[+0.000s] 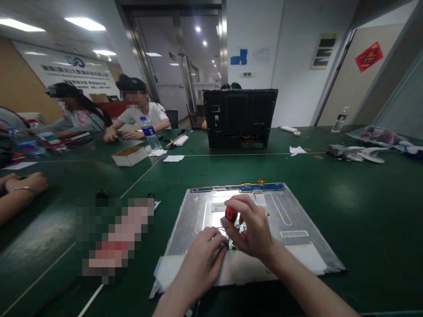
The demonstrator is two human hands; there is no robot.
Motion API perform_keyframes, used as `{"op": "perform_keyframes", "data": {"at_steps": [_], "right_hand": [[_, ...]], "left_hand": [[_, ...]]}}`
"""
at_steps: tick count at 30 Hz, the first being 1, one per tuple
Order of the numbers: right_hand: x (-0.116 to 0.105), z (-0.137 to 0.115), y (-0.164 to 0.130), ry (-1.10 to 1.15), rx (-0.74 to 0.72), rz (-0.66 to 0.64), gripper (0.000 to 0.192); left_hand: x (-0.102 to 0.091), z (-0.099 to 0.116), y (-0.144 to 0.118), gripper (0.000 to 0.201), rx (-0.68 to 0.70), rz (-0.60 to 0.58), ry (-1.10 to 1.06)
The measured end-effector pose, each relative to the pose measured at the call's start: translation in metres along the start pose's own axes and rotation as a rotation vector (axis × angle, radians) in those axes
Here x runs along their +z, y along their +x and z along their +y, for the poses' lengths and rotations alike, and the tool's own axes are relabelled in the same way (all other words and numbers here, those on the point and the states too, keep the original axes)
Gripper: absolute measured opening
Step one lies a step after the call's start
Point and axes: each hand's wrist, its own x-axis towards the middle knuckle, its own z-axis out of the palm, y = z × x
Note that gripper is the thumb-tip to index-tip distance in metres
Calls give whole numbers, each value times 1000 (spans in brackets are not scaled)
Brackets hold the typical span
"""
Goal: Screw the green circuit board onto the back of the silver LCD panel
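Likely screwdriving — right hand (254, 226) fingers pinched red-black screwdriver handle (231, 214) over circuit board (231, 245) on LCD panel (291, 221); left hand (205, 252) fingers' grip unclear — next move called for steady alignment

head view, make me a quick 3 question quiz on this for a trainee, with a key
1. Which hand holds the red handle?
2. True or false: the black casing stands farther away than the metal panel.
3. What colour is the table? a) white b) green c) brown

Key:
1. The right hand.
2. True.
3. b
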Motion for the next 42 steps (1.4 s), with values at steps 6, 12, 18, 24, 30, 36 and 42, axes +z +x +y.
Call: {"op": "perform_keyframes", "data": {"at_steps": [6, 12, 18, 24, 30, 36, 42], "right_hand": [[-5, -3, 2, -16, -12, -6, 34], [-5, -2, 1, 9, -22, -19, 36], [-1, 0, 0, -10, -36, 41, 27], [-3, -3, 1, -29, -34, 25, 26], [-5, -4, 3, 13, -23, 3, 39], [-2, -2, 1, 28, -44, 64, 27], [0, -2, -4, -28, -6, 85, 33]], "left_hand": [[-1, 2, 1, 17, 13, 25, -6], [-1, 0, 0, 17, 10, 6, 2], [1, -1, 1, 16, 22, 3, 16], [0, 0, 1, 16, 11, -10, 37], [-1, 1, 1, 17, 18, 6, 39], [-3, 2, 2, 18, 25, 9, 34], [-2, 2, 2, 16, 22, -1, 53]]}}
